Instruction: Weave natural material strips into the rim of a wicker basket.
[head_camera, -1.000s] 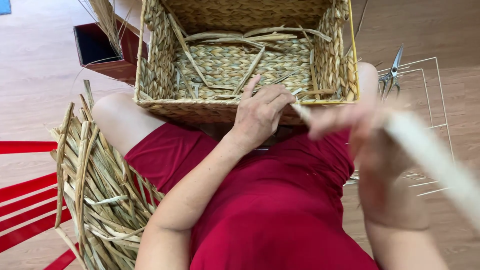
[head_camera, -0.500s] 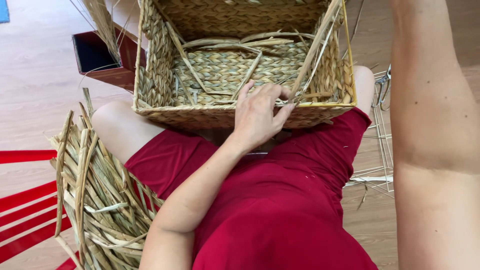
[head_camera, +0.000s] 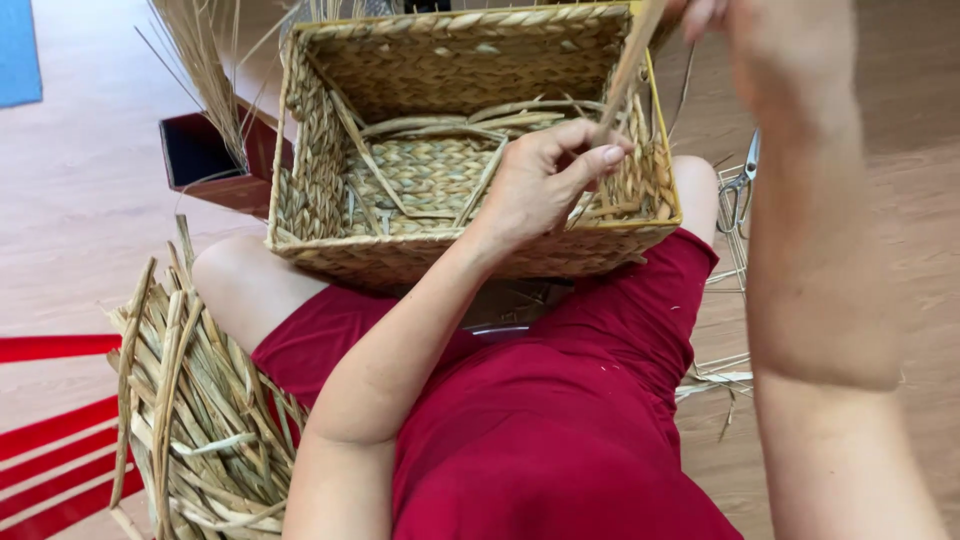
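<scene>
The square woven straw basket (head_camera: 330, 190) sits on the lap. The left hand (head_camera: 540, 185) pinches a long pale straw strip (head_camera: 622, 85) at its rim. The right hand (head_camera: 700, 12) pulls the strip's top; its grip is cut off.

Woven basket (head_camera: 420, 255) rests on the lap; left hand (head_camera: 535, 185) at its near rim, fingers pinching a straw strand (head_camera: 625, 75). Right hand (head_camera: 700, 15) raised at the frame's top edge — holding the strand's upper end, mostly cut off. Loose straw bundle (head_camera: 195, 410) lies left of the thigh — scissors (head_camera: 740, 185) on the floor, right of the basket.

Woven rect. basket (head_camera: 440, 255) on lap, strand (head_camera: 622, 75) prob. taut.
</scene>
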